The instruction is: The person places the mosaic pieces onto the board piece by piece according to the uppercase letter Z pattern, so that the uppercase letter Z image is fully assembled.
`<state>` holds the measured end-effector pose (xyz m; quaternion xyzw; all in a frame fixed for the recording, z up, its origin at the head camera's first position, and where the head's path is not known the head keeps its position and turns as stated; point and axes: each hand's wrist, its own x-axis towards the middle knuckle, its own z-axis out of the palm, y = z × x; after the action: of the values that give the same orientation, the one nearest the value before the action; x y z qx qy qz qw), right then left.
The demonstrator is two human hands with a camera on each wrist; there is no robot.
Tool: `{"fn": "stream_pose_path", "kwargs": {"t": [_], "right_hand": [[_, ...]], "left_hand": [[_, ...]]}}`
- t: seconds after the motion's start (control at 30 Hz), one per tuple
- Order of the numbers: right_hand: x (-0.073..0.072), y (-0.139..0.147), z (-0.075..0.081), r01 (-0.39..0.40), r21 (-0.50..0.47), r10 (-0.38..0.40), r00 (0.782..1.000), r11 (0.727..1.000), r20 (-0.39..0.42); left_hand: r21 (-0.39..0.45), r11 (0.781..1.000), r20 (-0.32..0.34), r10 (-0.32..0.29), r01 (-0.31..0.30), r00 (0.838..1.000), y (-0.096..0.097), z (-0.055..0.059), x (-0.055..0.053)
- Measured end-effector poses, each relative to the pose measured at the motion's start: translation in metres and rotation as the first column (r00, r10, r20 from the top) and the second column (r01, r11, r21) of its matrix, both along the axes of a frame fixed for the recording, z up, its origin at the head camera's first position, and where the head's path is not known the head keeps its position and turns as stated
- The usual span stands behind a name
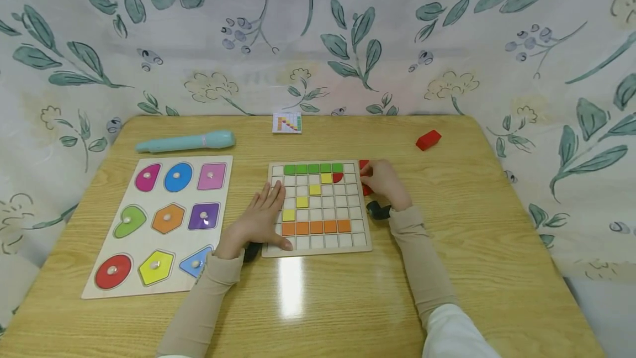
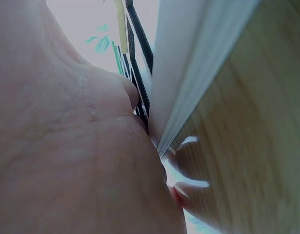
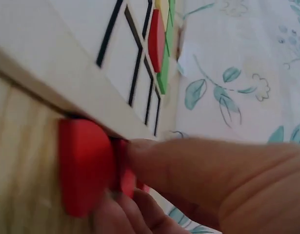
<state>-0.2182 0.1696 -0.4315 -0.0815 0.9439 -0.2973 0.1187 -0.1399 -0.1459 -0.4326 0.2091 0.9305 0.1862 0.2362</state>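
Note:
A wooden grid board [image 1: 366, 236] lies in front of me, with a green row at its top, a yellow diagonal, an orange row and one red quarter-round piece [image 1: 338, 178]. Across its left edge my left hand [image 1: 260, 217] rests with fingers spread and thumb near the bottom edge. My right hand [image 1: 385, 178] is at the board's right edge, where several red pieces lie. There its thumb and fingers pinch a red block [image 3: 124, 173], partly hidden by the fingers. Nearer the right wrist camera is a red piece with a curved side [image 3: 86, 165].
A knobbed shape puzzle [image 1: 149, 192] lies to the left, below a light-blue pen-shaped object [image 1: 186, 141]. At the back stands a small pattern card [image 1: 287, 123]. A separate red block [image 1: 428, 140] lies at the back right, near the flowered cloth [image 1: 298, 37].

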Motion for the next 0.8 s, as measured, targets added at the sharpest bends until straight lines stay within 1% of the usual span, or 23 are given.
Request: {"fn": "stream_pose_path", "kwargs": {"t": [0.1, 0.23, 0.53, 0.63, 0.8], "right_hand": [[0.0011, -0.0024, 0.0020, -0.021, 0.003, 0.021, 1.000, 1.000, 0.015], [0.0019, -0.0026, 0.0016, -0.026, 0.000, 0.026, 0.999, 1.000, 0.032], [0.0040, -0.0039, 0.0014, 0.031, 0.026, -0.032, 0.997, 0.999, 0.070], [0.0042, -0.0048, 0.0009, 0.051, 0.027, -0.053, 0.997, 0.998, 0.055], [0.0046, -0.0052, -0.0005, 0.090, -0.006, -0.090, 0.996, 0.996, 0.015]], "left_hand": [[0.012, 1.000, -0.002, 0.004, -0.004, 1.000, -0.0005, -0.0006, 0.0004], [0.009, 1.000, -0.005, 0.005, -0.005, 1.000, -0.0011, -0.0009, 0.0004], [0.020, 1.000, 0.004, -0.010, 0.010, 1.000, -0.0044, -0.0004, 0.0010], [0.021, 1.000, 0.001, -0.019, 0.019, 1.000, -0.0049, -0.0001, 0.0009], [0.013, 1.000, -0.003, -0.028, 0.028, 1.000, -0.0050, 0.0006, 0.0010]]}}
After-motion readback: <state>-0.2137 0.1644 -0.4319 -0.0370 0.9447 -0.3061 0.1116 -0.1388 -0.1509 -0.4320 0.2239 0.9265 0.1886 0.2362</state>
